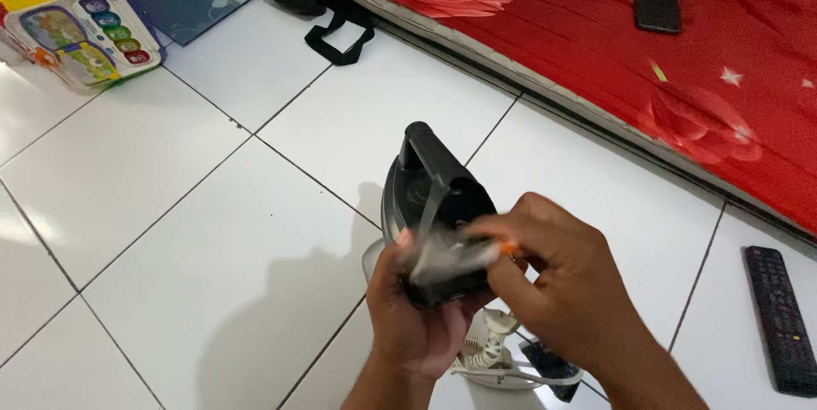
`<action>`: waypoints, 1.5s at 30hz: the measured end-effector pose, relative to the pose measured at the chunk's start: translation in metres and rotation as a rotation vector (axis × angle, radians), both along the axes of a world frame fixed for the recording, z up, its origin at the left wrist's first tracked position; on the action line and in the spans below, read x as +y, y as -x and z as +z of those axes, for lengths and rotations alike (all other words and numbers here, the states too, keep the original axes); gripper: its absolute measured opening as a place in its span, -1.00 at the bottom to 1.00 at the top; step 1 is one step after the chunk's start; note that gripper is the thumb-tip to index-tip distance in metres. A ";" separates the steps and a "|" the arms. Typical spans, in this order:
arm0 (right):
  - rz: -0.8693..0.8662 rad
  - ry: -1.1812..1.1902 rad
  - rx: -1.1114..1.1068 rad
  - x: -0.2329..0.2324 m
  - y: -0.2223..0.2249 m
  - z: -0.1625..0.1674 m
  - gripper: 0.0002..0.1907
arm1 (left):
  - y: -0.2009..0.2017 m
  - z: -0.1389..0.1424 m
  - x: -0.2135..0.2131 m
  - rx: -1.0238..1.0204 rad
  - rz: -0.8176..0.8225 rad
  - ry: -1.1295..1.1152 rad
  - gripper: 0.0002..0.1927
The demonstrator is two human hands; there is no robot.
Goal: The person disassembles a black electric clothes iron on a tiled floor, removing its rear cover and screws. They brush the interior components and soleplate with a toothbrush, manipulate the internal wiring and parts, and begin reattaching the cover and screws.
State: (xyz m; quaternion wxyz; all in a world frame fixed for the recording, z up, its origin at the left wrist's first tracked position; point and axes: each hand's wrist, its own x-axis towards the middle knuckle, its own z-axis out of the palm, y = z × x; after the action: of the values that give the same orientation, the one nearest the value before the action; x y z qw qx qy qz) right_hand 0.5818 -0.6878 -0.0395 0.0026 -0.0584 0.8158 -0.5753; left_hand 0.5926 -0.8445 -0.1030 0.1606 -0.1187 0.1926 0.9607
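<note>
The iron (434,206) is black, and the floor (170,206) is white tile with dark lines. The bed sheet (681,78) is red with big flowers and small white stars, and the remote (779,321) is black.

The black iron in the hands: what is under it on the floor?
Below the iron, on the white tile floor, lies a white plug with coiled cord and a small black part. The left hand and right hand cover the rest.

Bright, even daylight; motion-blurred fingers (477,235)
</note>
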 end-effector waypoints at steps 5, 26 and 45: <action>0.081 -0.335 0.102 -0.015 -0.005 0.010 -0.55 | -0.004 0.000 -0.024 0.013 0.047 -0.073 -0.54; 0.239 0.037 -0.165 -0.099 -0.004 0.039 -0.61 | -0.010 0.028 -0.121 0.009 -0.142 -0.138 -0.36; 0.117 0.635 -0.120 -0.137 -0.056 -0.006 -0.77 | -0.056 0.010 -0.175 0.078 -0.041 -0.304 -0.55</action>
State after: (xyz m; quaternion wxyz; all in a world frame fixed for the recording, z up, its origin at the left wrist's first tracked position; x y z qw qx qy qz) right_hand 0.6374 -0.8245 -0.0454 0.0654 -0.0691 0.5892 -0.8023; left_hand 0.6484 -1.0198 -0.0931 0.1886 -0.0518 0.0536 0.9792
